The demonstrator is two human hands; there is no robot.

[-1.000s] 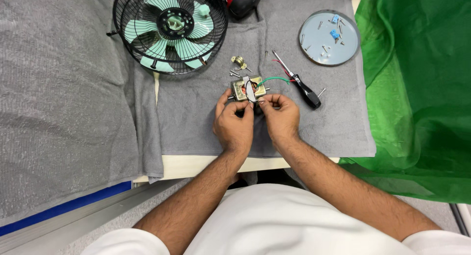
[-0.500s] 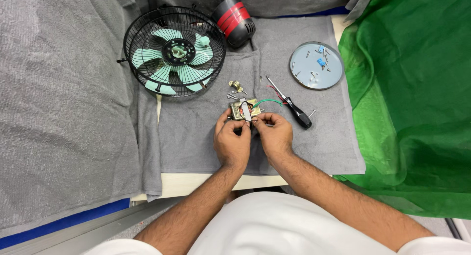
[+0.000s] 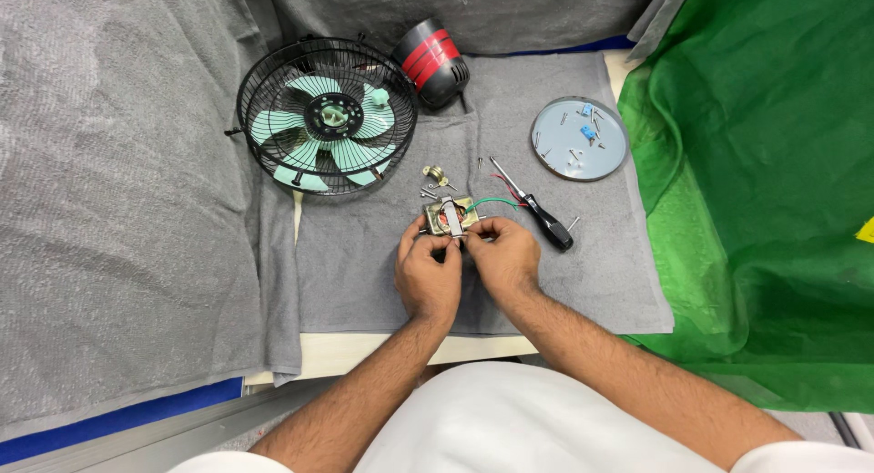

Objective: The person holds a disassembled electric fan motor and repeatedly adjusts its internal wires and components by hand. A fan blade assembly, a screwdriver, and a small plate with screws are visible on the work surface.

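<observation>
Both hands, left hand (image 3: 426, 277) and right hand (image 3: 503, 254), are pinching a small fan motor (image 3: 450, 215) just above the grey cloth (image 3: 364, 264). A screwdriver (image 3: 535, 208) is lying right; farther off, the caged fan (image 3: 326, 116) and round plate (image 3: 580, 138) are sitting.

a small square motor core (image 3: 451, 215) — metal frame, copper windings, red and green wires trailing right — held flat just above the grey cloth.
</observation>
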